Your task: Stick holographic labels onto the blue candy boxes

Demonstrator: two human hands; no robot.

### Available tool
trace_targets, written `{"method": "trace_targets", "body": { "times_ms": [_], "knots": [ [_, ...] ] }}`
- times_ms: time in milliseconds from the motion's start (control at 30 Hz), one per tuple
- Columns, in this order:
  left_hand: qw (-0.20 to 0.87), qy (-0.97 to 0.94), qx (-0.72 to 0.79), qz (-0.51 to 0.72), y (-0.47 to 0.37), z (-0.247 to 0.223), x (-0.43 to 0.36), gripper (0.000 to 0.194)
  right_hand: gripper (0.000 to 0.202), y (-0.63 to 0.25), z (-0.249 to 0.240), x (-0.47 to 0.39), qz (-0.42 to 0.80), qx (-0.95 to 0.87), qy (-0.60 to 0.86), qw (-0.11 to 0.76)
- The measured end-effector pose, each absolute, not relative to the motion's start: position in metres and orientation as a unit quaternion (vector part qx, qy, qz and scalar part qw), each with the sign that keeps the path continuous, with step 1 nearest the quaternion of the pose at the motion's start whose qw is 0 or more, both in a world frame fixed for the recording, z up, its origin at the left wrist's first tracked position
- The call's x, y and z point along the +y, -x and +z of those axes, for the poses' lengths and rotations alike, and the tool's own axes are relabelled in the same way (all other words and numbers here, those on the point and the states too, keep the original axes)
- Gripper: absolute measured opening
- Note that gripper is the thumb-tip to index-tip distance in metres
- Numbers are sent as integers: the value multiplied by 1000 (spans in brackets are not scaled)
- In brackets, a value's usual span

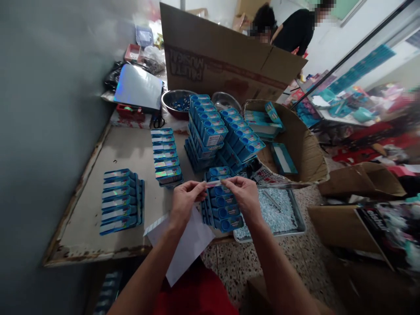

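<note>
My left hand [187, 197] and my right hand [244, 194] pinch the two ends of a narrow pale strip [214, 184], which looks like a sticker. Just beneath it stands a row of blue printed packs [226, 212] with round dark blue fronts. White sheets [187, 247] lie under my left forearm at the table's front edge. To the left, another row of blue packs [166, 155] bears shiny pale strips along the tops, as does a group of packs [120, 201] farther left.
Blue packs [208, 127] stand stacked behind my hands. A cut-open carton [311, 153] holds more packs at the right. Below it sits a metal tray [300, 221] of small pale pieces. Metal bowls [169, 98] and a tall cardboard panel [223, 65] stand behind; two people [295, 26] are beyond.
</note>
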State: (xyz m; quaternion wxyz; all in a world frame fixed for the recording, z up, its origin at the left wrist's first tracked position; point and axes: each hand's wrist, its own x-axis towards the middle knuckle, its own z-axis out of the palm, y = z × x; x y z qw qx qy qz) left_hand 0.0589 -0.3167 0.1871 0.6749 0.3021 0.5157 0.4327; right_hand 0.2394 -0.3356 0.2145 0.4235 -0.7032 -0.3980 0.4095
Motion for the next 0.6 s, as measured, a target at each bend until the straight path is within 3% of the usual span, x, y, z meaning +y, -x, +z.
{"method": "trace_targets", "body": {
  "times_ms": [300, 600],
  "knots": [
    [650, -278, 542, 455, -86, 164, -271, 39, 26, -256, 195, -275, 241, -499, 792, 256],
    [652, -271, 543, 453, -88, 151, -265, 42, 24, -257, 189, -274, 228, -521, 785, 247]
  ]
}}
